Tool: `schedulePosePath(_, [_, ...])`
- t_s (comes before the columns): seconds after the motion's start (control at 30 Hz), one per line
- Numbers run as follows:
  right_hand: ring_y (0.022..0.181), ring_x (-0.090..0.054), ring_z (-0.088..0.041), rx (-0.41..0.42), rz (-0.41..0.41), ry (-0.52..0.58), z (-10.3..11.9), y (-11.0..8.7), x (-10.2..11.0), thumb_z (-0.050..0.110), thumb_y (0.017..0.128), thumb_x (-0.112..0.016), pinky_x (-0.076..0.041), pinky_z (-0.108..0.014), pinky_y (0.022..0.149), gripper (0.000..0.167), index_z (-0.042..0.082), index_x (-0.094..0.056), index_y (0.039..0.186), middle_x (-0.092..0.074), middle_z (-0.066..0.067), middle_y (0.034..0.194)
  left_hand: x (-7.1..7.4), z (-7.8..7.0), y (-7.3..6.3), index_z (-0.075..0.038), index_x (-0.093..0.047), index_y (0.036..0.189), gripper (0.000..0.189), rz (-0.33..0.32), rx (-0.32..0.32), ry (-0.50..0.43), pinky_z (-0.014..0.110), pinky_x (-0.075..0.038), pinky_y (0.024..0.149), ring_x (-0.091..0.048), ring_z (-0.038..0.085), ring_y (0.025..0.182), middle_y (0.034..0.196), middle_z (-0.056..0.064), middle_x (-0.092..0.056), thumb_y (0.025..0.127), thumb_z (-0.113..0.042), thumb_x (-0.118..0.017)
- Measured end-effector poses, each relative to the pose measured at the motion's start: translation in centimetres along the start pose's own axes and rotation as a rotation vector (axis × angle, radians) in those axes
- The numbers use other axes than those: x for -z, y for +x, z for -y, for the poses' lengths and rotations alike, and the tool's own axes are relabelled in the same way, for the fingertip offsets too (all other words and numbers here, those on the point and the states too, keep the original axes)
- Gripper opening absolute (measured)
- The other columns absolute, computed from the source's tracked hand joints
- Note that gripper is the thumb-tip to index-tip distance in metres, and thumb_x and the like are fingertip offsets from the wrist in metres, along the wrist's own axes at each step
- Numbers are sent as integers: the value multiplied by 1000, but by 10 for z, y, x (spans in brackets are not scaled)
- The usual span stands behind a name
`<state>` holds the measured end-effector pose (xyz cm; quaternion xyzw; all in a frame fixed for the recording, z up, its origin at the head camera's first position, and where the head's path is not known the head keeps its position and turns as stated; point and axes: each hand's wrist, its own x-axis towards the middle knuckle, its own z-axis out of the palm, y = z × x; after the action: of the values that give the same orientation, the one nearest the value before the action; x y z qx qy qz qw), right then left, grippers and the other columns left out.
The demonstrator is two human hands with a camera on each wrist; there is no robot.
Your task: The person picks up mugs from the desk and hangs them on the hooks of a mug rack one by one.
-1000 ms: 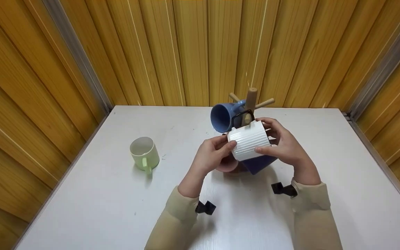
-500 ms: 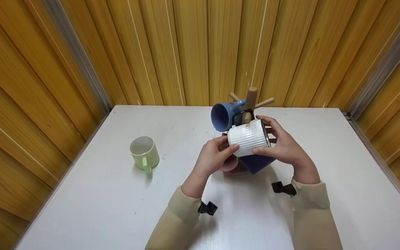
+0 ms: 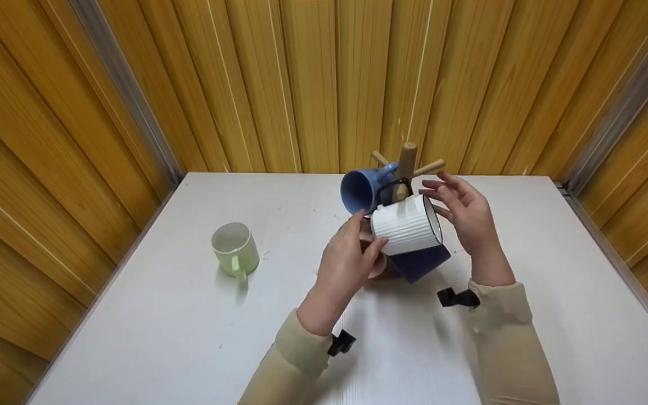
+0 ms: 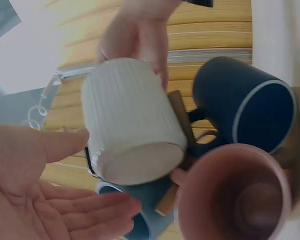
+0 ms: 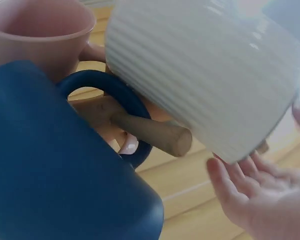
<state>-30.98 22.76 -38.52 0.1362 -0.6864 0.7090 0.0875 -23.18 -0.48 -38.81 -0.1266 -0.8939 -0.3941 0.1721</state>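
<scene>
A white ribbed mug (image 3: 405, 229) with a dark rim hangs tilted by its black handle (image 3: 392, 190) on a peg of the wooden mug tree (image 3: 408, 158). My left hand (image 3: 345, 261) is at the mug's base end, its fingers extended; in the left wrist view the thumb (image 4: 65, 145) is close to the mug's side, and contact is unclear. Just off the rim end, my right hand (image 3: 467, 216) has loosely spread fingers and holds nothing. In the right wrist view its fingertips (image 5: 217, 167) are near the rim.
A blue mug (image 3: 358, 191) hangs at upper left on the tree. Below the white mug are a dark blue mug (image 3: 421, 264) and a pink mug (image 4: 232, 195). A light green mug (image 3: 235, 250) stands on the white table (image 3: 149, 315) at left. Wooden panels (image 3: 313, 84) enclose the table.
Both hands have let go of the white mug, which stays hanging. My right hand has moved right and slightly up, away from the rim; the left hand's fingers have straightened.
</scene>
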Motion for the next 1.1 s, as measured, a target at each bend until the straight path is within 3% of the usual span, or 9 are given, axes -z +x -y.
schedulePosePath(0.07, [110,-72,-6,-12,-50,53,3,9,-2,25,106,-58,-58,-21,92,53,-3,-46,149,-75,13,115,2,-5,-2,1,-54,143,56,-62,-67,33,38,-57,102,-69,26,121,134,16,-67,98,-29,-71])
schedulePosePath(0.17, [102,-75,-6,-33,-89,156,7,23,-7,22,103,-63,-59,-21,89,41,3,-57,139,-78,11,106,3,-13,5,1,-60,137,47,-131,-170,8,35,-58,99,-71,24,115,130,14,-69,99,-25,-70])
schedulePosePath(0.33, [94,-75,-8,-139,-18,342,9,43,-14,14,99,-68,-58,-22,86,15,16,-72,113,-80,5,102,-3,-25,33,-1,-64,132,41,-184,-276,-42,26,-57,99,-71,18,113,121,10,-72,99,-25,-70])
schedulePosePath(0.5, [94,-74,-8,-200,19,467,3,52,-18,2,100,-62,-56,-21,89,21,18,-76,100,-78,4,98,-11,-29,53,-4,-71,116,27,-225,-318,10,16,-56,92,-72,14,104,111,6,-72,98,-25,-70])
schedulePosePath(0.63, [95,-74,-8,-179,15,533,1,54,-16,-2,100,-59,-57,-21,90,23,16,-75,99,-77,3,99,-12,-29,59,-6,-73,108,20,-244,-326,4,17,-57,88,-72,15,99,106,6,-74,98,-23,-70])
schedulePosePath(0.83, [95,-74,-9,-117,9,535,-2,46,-13,-5,99,-59,-59,-21,87,24,14,-73,98,-78,2,100,-8,-26,60,-4,-74,108,20,-203,-289,-91,17,-58,87,-74,15,97,107,7,-75,98,-20,-70])
schedulePosePath(1.0, [100,-75,-13,32,-22,561,-7,30,-17,-11,93,-65,-59,-21,87,24,10,-74,102,-78,-2,104,-2,-19,64,-2,-76,108,20,-156,-230,-213,18,-58,85,-76,16,95,106,9,-77,94,-17,-74])
schedulePosePath(1.1, [104,-75,-16,139,-72,562,-10,19,-22,-16,90,-65,-59,-22,89,28,6,-74,105,-79,-5,106,2,-15,69,-1,-77,108,20,-123,-160,-293,18,-59,82,-77,17,93,105,11,-79,93,-15,-75])
